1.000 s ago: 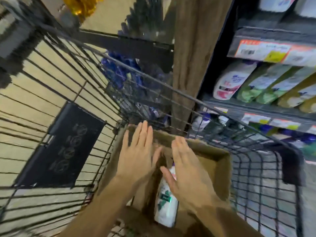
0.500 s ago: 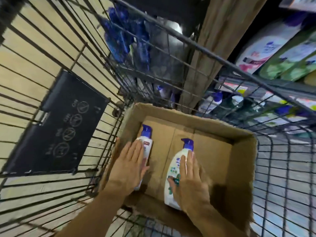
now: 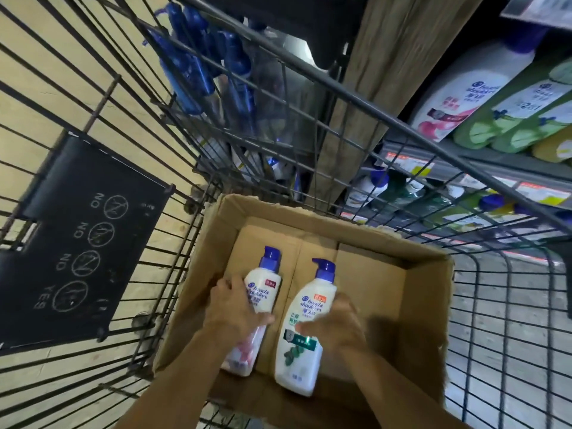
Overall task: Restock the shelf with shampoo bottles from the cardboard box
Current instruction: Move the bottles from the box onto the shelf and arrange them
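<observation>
- Down in the cardboard box (image 3: 430,305), which sits inside the wire cart (image 3: 340,85), we've got two shampoo bottles lying flat on the box floor side by side, blue pump caps pointing away from us
- Our left hand (image 3: 235,308) is wrapped round the waist of the pink-label bottle (image 3: 263,292), thumb over the front and fingers curled along its left edge
- Our right hand (image 3: 337,320) grips the green-label bottle (image 3: 305,329) about mid-body, thumb across the label, fingers round the right side
- So both hands are closed on a bottle each, neither clearly off the cardboard yet as far as we can tell
- Handling guess: these look like full pump bottles, so fairly heavy for one hand each, stiff plastic that won't crush, but smooth and glossy, so a bit slippery
- Best hold is probably right where we are, at the narrower middle, where the fingers get further round; we wouldn't lift by the pump heads since those can twist or pop
- The green one looks bigger, so that wrist will likely feel it more
- The shelf (image 3: 483,156) is just off to our right beyond the cart wall, already lined with similar bottles, so we need to clear the box wall and the cart rim on the way up
- Not fragile really, though a drop could crack a pump
</observation>
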`<state>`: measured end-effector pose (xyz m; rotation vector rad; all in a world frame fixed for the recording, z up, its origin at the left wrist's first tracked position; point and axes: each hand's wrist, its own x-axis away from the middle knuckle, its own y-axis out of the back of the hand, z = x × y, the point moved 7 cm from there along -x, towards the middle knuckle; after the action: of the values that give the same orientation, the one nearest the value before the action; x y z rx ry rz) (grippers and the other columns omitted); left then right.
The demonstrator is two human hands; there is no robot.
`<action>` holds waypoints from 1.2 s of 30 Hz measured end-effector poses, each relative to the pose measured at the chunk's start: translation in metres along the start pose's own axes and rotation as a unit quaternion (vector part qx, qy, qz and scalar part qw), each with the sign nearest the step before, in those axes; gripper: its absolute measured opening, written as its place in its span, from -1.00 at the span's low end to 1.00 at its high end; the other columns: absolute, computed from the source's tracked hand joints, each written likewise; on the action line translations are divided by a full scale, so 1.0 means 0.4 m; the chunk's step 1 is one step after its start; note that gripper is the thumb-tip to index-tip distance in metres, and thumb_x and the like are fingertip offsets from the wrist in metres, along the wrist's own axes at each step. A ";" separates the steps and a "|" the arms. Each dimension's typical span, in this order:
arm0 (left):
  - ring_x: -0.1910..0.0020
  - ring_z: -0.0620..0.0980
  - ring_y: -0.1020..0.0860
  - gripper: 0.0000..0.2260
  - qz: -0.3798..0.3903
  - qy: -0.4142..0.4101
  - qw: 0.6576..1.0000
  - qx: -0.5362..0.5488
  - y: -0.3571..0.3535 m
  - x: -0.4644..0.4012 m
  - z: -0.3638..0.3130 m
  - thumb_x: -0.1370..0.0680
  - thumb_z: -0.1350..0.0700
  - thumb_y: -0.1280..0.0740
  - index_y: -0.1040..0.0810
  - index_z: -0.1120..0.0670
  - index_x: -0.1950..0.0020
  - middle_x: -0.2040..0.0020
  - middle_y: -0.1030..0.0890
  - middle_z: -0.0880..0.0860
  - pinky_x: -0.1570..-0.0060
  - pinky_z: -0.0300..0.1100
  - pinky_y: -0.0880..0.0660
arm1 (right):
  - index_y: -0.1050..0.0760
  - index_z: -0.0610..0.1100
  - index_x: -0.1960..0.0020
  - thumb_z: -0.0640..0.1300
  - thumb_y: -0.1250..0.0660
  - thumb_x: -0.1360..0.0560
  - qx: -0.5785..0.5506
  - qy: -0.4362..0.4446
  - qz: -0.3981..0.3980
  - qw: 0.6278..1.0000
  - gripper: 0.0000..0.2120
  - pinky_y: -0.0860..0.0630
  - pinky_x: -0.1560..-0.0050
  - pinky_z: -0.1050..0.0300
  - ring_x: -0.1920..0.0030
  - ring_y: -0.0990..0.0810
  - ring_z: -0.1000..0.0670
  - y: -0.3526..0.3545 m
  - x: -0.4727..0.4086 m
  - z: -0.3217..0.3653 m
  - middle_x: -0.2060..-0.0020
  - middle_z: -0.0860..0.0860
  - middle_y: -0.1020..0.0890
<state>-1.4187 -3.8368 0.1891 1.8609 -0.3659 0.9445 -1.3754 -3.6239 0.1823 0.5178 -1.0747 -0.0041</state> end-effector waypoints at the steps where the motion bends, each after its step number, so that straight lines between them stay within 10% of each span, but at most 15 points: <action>1: -0.23 0.07 -0.42 -0.14 0.012 -0.003 1.000 0.025 -0.015 0.004 -0.004 -0.21 -0.14 -0.58 -0.21 0.01 -0.36 -0.27 -0.37 0.09 -0.19 0.00 -0.44 | -0.29 -0.06 -0.23 -0.17 -0.66 -0.17 0.002 0.004 -0.003 1.000 -0.23 -0.52 0.29 0.22 -0.09 -0.57 -0.05 -0.003 -0.001 -0.001 -0.12 -0.04 -0.50; 9: -0.06 -0.01 -0.48 -0.28 -0.012 -0.018 0.999 0.047 -0.042 0.051 -0.043 -0.28 -0.02 -0.57 -0.26 0.05 -0.30 -0.22 -0.43 0.08 -0.10 -0.07 -0.51 | -0.25 -0.08 -0.10 -0.20 -0.64 -0.19 0.011 0.064 -0.011 0.998 -0.31 -0.35 0.40 0.36 0.01 -0.55 0.02 0.020 0.015 0.014 0.16 0.13 -0.40; 15: 0.13 -0.11 -0.52 -0.43 -0.066 -0.075 0.990 0.096 0.020 0.113 -0.103 -0.26 -0.09 -0.56 -0.31 -0.09 -0.10 0.08 -0.53 -0.14 0.16 -0.20 -0.49 | -0.28 0.01 -0.16 -0.20 -0.61 -0.15 -0.014 0.138 0.020 0.990 -0.28 -0.59 -0.08 -0.10 -0.08 -0.61 -0.02 0.082 0.045 0.065 -0.06 0.02 -0.58; 22: 0.18 -0.52 -0.50 -0.44 -0.217 -0.181 0.932 0.229 0.175 0.278 -0.251 -0.12 -0.21 -0.52 -0.32 -0.50 0.01 0.14 -0.57 -0.40 0.42 -0.48 -0.36 | -0.30 0.15 -0.28 -0.06 -0.58 -0.12 -0.013 0.265 -0.037 0.963 -0.18 -0.57 -0.10 0.01 -0.13 -0.58 0.08 0.290 0.165 0.200 -0.14 0.16 -0.57; 28: 0.06 -0.33 -0.56 -0.29 -0.275 -0.278 0.885 0.251 0.293 0.417 -0.420 -0.07 -0.21 -0.55 -0.39 -0.40 -0.18 0.02 -0.60 -0.23 0.17 -0.44 -0.44 | -0.21 0.41 -0.28 -0.02 -0.60 -0.08 -0.097 0.354 -0.096 0.925 -0.08 -0.56 -0.15 0.08 -0.15 -0.58 0.21 0.505 0.319 0.229 -0.19 0.29 -0.56; 32: 0.04 -0.60 -0.43 -0.28 -0.287 -0.391 0.846 0.221 0.388 0.514 -0.599 -0.05 -0.32 -0.52 -0.32 -0.53 -0.15 -0.04 -0.49 -0.49 0.14 -0.61 -0.39 | -0.17 0.67 -0.14 0.10 -0.59 0.01 -0.127 0.412 -0.155 0.889 -0.08 -0.47 0.03 0.53 -0.08 -0.51 0.45 0.688 0.431 0.257 -0.10 0.59 -0.45; 36: -0.08 -0.13 -0.62 0.02 -0.273 -0.412 0.821 0.284 0.456 0.572 -0.728 0.17 -0.50 -0.39 -0.39 -0.33 -0.30 0.12 -0.60 -0.15 0.13 -0.21 -0.47 | -0.29 0.56 -0.15 0.14 -0.55 0.02 -0.149 0.445 -0.217 0.856 -0.16 -0.53 0.10 0.43 -0.01 -0.63 0.29 0.851 0.518 0.290 -0.05 0.39 -0.60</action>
<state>-1.5115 -3.6370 0.5381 2.6707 -0.0170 -0.2396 -1.4545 -3.4224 0.5365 0.3963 -0.0246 -0.2982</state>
